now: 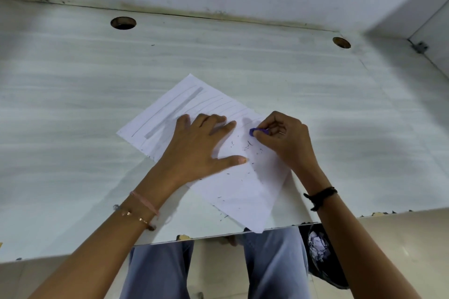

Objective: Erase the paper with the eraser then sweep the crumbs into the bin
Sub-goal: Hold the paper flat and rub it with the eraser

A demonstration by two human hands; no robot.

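matt lined paper [218,104] — pale streaked wood-grain desk [73,104]

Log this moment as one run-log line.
stage: erasing | left hand: flat, pressing paper | right hand: pinching purple eraser on paper | crumbs: scattered on paper, unswept | bin: below desk edge

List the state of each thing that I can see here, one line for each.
White lined sheet of paper: flat on the pale desk, near corner at the desk edge.
Grey pencil band: not yet erased.
Small purple eraser: pinched by the right hand, on the paper.
Dark eraser crumbs: scattered on the paper, unswept.
Left hand: open, pressing the paper flat.
Black bin: under the desk, holding crumpled paper.
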